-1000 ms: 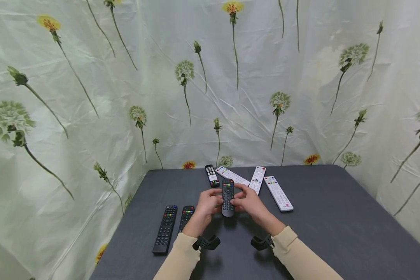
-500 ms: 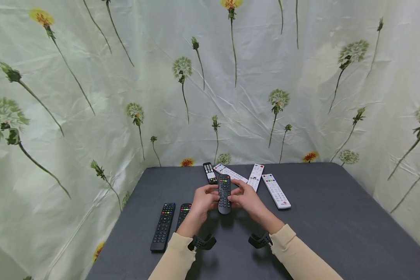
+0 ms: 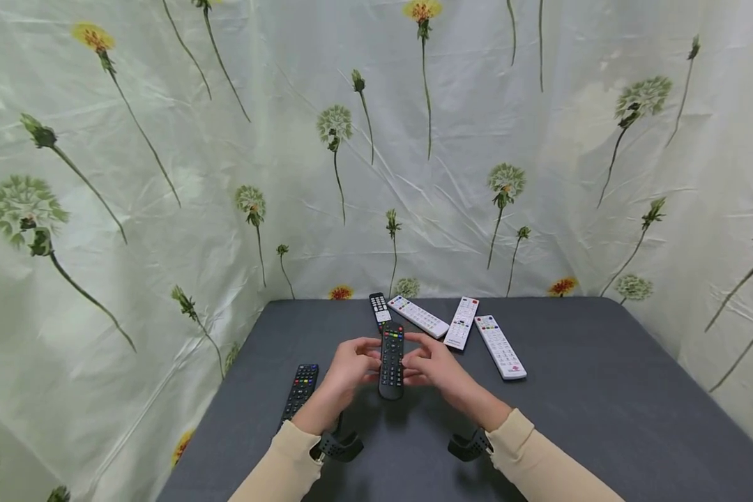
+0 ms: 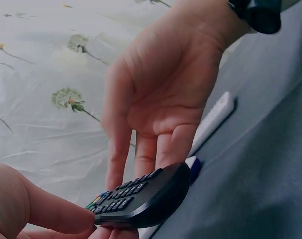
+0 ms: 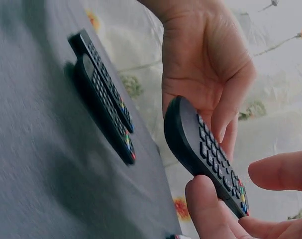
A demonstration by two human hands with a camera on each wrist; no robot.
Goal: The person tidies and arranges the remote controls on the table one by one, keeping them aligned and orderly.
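Observation:
A black remote control is held above the dark table, keys facing up, between my two hands. My left hand grips its left edge; the thumb lies at the edge and fingertips show underneath. From the other side, my right hand holds the right edge, with a fingertip against its side. The right thumb looks apart from the keys in the right wrist view. Two other black remotes lie at the left: one outer remote and one inner remote, mostly hidden by my left forearm in the head view.
Toward the back of the table lie a black remote with white keys, partly covered by the held one, and white remotes, one slanted, one in the middle, one at right. A flowered curtain hangs behind.
Both hands have carried the held remote left and a little nearer. The left forearm has shifted left and now covers most of the inner black remote. The remotes on the table have stayed put.

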